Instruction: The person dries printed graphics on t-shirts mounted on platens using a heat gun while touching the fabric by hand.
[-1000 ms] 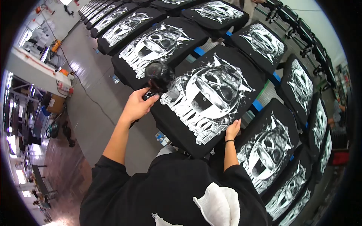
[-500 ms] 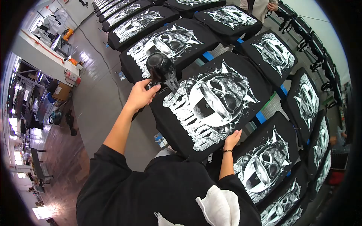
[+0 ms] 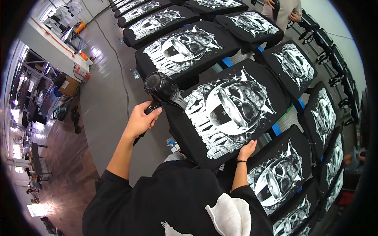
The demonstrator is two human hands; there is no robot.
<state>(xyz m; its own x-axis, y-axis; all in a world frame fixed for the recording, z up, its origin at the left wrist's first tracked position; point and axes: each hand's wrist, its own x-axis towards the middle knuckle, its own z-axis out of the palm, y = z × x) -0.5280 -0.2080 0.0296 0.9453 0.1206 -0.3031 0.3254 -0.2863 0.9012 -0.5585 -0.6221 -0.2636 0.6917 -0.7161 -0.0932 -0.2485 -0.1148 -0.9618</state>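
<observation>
My left hand [image 3: 141,121] is closed round the handle of a black hair dryer [image 3: 161,88]. The dryer's flat nozzle points right, over the upper left end of the lettering on a black T-shirt [image 3: 185,143]. That shirt lies flat on a board and bears a white and grey print [image 3: 232,110] of a helmeted skull with block letters. At the shirt's near right edge, my right hand [image 3: 247,150] grips the border, its fingers partly hidden by the edge.
Boards with the same printed black shirts stand in rows, one beyond [image 3: 185,47] and one to the right [image 3: 277,173]. Another person [image 3: 287,11] stands at the back right. A cable [image 3: 118,59] runs along the grey floor [image 3: 102,106]; a fire extinguisher [image 3: 81,73] stands at left.
The hair dryer has tilted, its nozzle turning more to the right and its rear end moving left. My right hand keeps its place at the shirt's edge. The whole view has shifted slightly.
</observation>
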